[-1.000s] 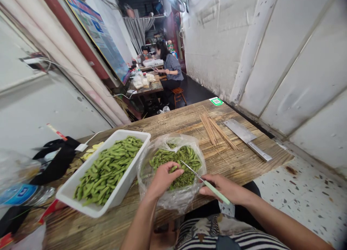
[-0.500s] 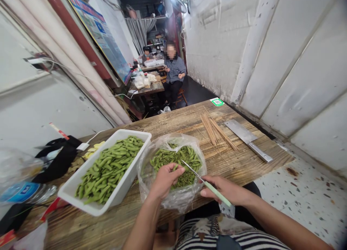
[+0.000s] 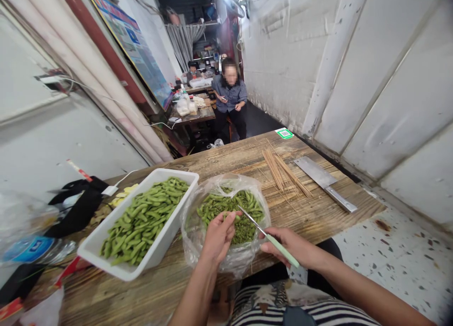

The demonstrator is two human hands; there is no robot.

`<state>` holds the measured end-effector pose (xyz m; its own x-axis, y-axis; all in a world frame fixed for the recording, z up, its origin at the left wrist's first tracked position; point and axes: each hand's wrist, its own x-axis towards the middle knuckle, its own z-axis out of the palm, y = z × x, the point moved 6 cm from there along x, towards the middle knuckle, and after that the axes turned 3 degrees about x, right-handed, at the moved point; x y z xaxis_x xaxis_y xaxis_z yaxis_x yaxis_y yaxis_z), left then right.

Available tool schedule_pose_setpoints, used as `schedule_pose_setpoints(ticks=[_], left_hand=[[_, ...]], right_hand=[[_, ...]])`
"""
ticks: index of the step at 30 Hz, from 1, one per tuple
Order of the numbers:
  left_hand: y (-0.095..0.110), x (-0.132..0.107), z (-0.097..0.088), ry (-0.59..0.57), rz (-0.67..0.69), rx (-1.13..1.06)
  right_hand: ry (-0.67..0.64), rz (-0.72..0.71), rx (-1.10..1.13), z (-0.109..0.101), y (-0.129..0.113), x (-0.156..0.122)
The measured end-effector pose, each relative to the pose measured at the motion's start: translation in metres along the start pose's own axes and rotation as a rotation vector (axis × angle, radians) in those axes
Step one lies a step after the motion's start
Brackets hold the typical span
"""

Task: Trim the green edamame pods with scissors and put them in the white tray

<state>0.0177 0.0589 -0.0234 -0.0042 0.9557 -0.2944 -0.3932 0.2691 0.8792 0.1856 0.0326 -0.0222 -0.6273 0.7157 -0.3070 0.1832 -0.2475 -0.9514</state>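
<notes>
My left hand (image 3: 220,235) pinches a green soybean pod (image 3: 236,217) between thumb and fingertips, above a bowl lined with a clear plastic bag (image 3: 193,243). My right hand (image 3: 288,246) grips scissors (image 3: 281,251) with a pale green handle. Their slim metal blades point up and left, the tip close beside the pod. Inside the bag lie more pods (image 3: 215,205) and many small green trimmings (image 3: 244,231). Left of it stands a white plastic tub (image 3: 83,250) heaped with soybean pods (image 3: 145,222).
A cleaver (image 3: 316,172) and thin wooden skewers (image 3: 278,170) lie on the wooden table (image 3: 226,158) to the right. A water bottle (image 3: 37,250) and a black bag (image 3: 76,205) are at far left. Beyond the table sits a person (image 3: 230,97), with another person (image 3: 193,71) farther back.
My left hand has turned slightly upright and lifted the pod toward the scissors tip. The scissors have shifted slightly left. The seated person has leaned forward.
</notes>
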Motion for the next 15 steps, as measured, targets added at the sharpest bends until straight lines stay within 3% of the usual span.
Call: schedule_pose_setpoints(ticks=[5,9,15], left_hand=[[-0.001,0.000,-0.007,0.103,0.064,0.179],[-0.003,-0.001,-0.011,0.167,0.074,0.419],[0.005,-0.008,-0.006,0.076,0.125,0.716]], right_hand=[[-0.002,-0.008,-0.121,-0.002,-0.010,-0.005],[-0.015,-0.126,-0.283,-0.003,-0.024,-0.008],[-0.060,-0.144,-0.272,-0.003,-0.022,-0.008]])
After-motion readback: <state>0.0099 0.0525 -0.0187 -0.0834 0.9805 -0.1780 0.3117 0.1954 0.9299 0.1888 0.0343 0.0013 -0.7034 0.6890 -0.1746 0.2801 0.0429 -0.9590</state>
